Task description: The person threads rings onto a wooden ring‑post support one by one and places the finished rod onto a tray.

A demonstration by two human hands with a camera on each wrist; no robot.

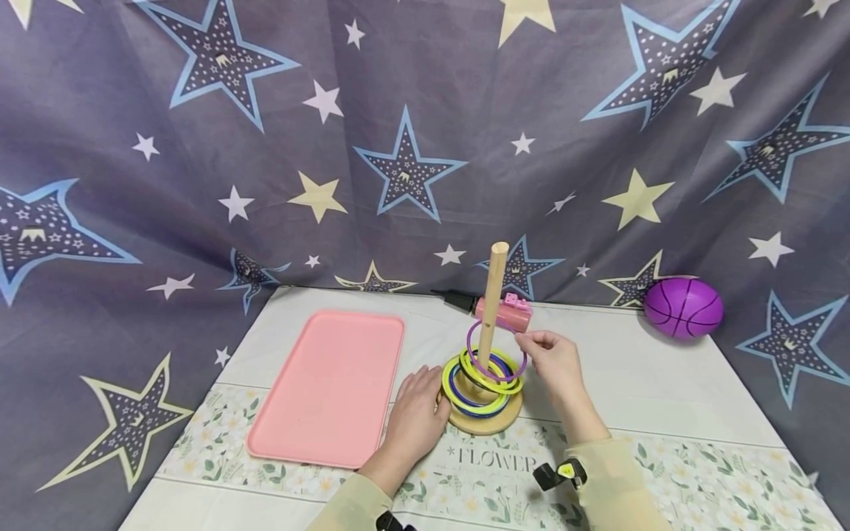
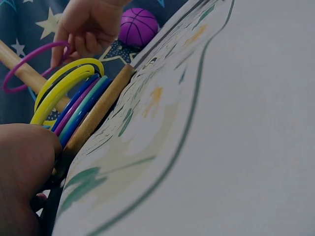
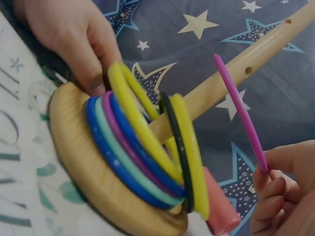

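Note:
A wooden peg (image 1: 493, 295) rises from a round wooden base (image 1: 488, 423) on the table. Several rings lie stacked round its foot: yellow rings (image 3: 142, 128), a black ring (image 3: 176, 147), blue rings (image 3: 101, 147), a light teal ring (image 3: 132, 167) and a purple one between the blues. My right hand (image 1: 554, 363) pinches another purple ring (image 3: 241, 113) by its right edge, and this ring encircles the peg above the stack, tilted. At the left side of the base, my left hand (image 1: 418, 409) rests with fingers extended, near the stacked rings; some fingertips are hidden.
A pink tray (image 1: 328, 391) lies left of the stand. Behind the peg is a pink and black pump-like object (image 1: 503, 316). A purple basketball-patterned ball (image 1: 684, 307) sits at the back right, against the star-printed curtain (image 1: 405, 243).

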